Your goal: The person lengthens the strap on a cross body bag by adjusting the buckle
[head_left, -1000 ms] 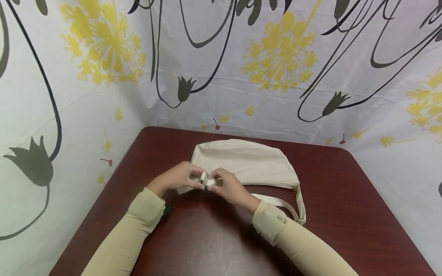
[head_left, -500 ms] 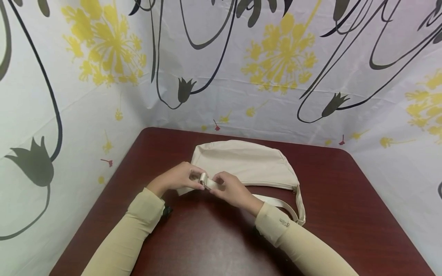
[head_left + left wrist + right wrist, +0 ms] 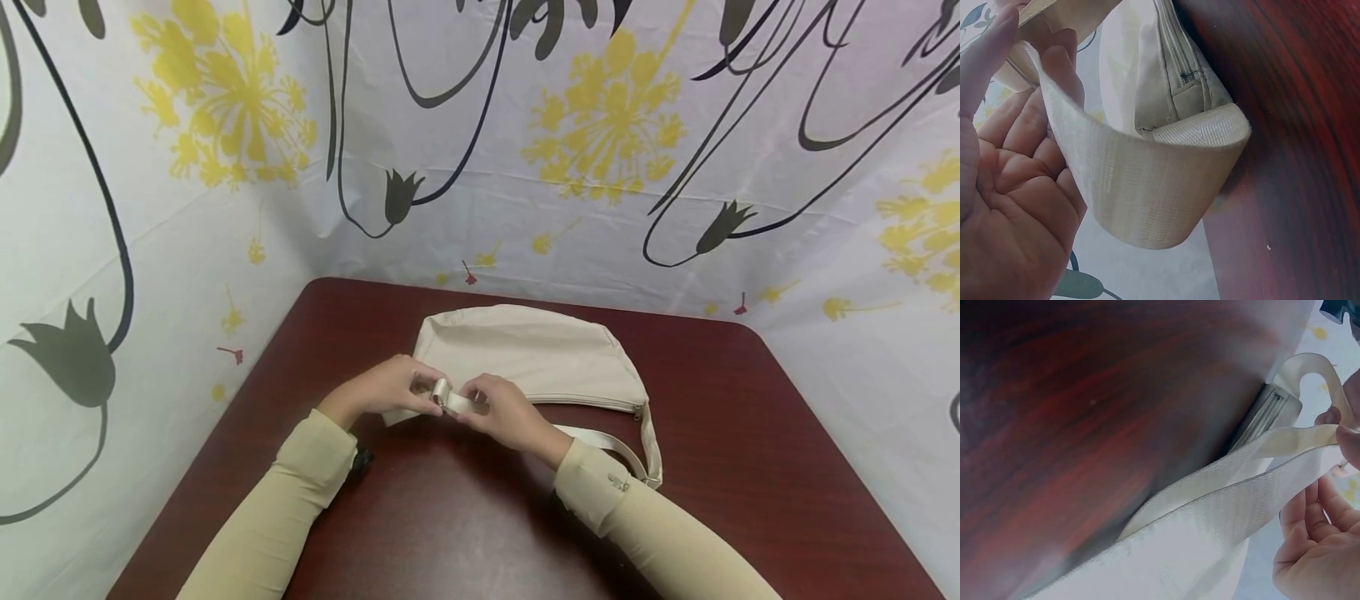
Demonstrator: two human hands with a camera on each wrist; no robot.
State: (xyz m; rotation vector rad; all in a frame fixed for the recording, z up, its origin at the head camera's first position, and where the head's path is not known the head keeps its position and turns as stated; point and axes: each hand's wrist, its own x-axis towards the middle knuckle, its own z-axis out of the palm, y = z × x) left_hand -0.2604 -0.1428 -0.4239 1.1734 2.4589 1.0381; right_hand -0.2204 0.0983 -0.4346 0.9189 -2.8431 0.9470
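A cream shoulder bag point(image 3: 528, 354) lies on the table, its zipper side toward me. In the head view, my left hand point(image 3: 390, 386) pinches the bag's strap point(image 3: 459, 403) at a small loop by the bag's left end. My right hand point(image 3: 508, 417) grips the same strap just to the right, thumb and fingers close together. The left wrist view shows the webbing strap point(image 3: 1141, 187) bowing out from the left hand point(image 3: 1022, 181) toward the bag's zipper end. Two layers of strap point(image 3: 1235, 500) run to the fingers in the right wrist view. Fingers partly hide the strap's adjuster.
The dark red wooden table point(image 3: 442, 517) extends in front of and beside the bag. More strap point(image 3: 611, 442) curves behind the right wrist to the bag's right end. A patterned white cloth point(image 3: 480, 125) hangs around the table's back and sides.
My right hand has shifted slightly right and toward me along the strap, so more webbing shows between the hands. My left hand stays nearly in place; the bag has not moved.
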